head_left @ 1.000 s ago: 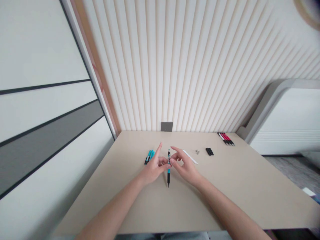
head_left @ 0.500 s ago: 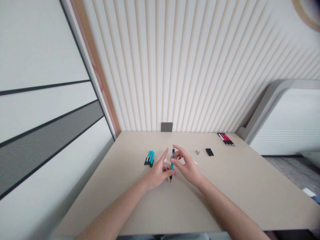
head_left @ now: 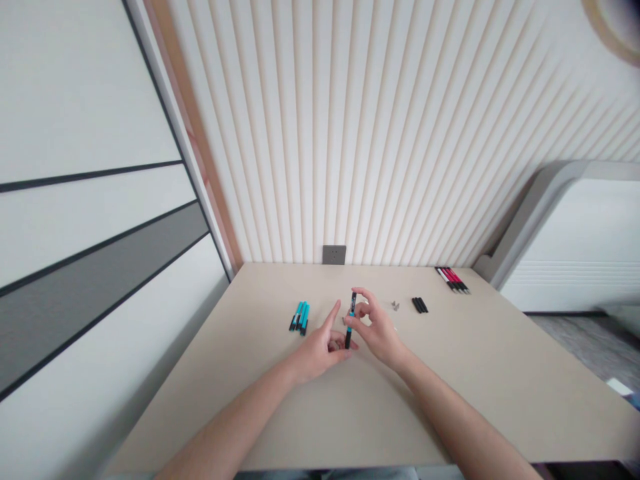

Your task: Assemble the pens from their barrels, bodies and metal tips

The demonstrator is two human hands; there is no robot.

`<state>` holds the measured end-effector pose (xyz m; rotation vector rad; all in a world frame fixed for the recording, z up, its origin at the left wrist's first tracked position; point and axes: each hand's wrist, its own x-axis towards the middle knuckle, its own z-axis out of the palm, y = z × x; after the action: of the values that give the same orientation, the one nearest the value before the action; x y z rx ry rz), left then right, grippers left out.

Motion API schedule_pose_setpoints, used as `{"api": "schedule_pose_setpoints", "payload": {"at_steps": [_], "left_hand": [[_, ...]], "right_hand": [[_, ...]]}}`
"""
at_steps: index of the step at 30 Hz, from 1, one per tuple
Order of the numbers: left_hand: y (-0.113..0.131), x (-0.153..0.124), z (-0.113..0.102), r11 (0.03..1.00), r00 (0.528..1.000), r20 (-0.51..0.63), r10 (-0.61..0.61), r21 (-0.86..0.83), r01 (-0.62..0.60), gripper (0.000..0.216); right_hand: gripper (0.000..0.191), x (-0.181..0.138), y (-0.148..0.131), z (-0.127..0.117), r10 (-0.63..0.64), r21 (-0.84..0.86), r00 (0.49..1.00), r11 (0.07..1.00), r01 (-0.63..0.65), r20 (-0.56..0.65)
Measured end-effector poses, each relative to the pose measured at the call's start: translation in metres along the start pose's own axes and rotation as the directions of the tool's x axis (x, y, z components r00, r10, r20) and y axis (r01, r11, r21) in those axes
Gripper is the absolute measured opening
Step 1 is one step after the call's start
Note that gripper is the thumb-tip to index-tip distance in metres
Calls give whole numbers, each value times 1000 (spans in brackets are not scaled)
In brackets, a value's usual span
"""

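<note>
Both of my hands meet over the middle of the beige table [head_left: 450,393] on one teal and black pen [head_left: 351,319], which stands nearly upright. My right hand [head_left: 377,328] pinches the pen's middle and upper part between thumb and fingers. My left hand [head_left: 320,347] grips its lower black end, with the index finger stretched out. A few teal pens [head_left: 299,316] lie together just left of my left hand.
Some black pen pieces [head_left: 419,305] and a small metal part [head_left: 395,305] lie to the right of my hands. Several red and black pens [head_left: 453,278] rest at the far right corner. A grey wall socket [head_left: 333,254] sits behind the table.
The pen has shifted right and slightly away from me, with less of its lower end showing below my hands. My right hand has closed more tightly round it.
</note>
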<state>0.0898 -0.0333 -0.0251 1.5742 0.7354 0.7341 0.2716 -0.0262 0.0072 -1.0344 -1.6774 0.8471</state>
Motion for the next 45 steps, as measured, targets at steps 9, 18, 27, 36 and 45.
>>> {"api": "schedule_pose_setpoints", "payload": {"at_steps": [9, 18, 27, 36, 45], "left_hand": [[-1, 0, 1, 999, 1000, -10, 29, 20, -29, 100], [14, -1, 0, 998, 985, -164, 50, -36, -57, 94], [12, -1, -16, 892, 927, -289, 240, 442, -93, 61], [17, -2, -40, 623, 875, -152, 459, 758, -195, 23], [9, -2, -38, 538, 904, -28, 427, 811, -230, 22]], "right_hand": [[54, -1, -2, 1, -50, -30, 999, 998, 50, 6], [31, -1, 1, 4, -108, -33, 974, 993, 117, 200], [36, 9, 21, -3, -10, -217, 991, 976, -19, -132], [45, 48, 82, -143, 288, -750, 817, 327, -575, -500], [40, 49, 132, -202, 398, -738, 724, 151, -657, -563]]}}
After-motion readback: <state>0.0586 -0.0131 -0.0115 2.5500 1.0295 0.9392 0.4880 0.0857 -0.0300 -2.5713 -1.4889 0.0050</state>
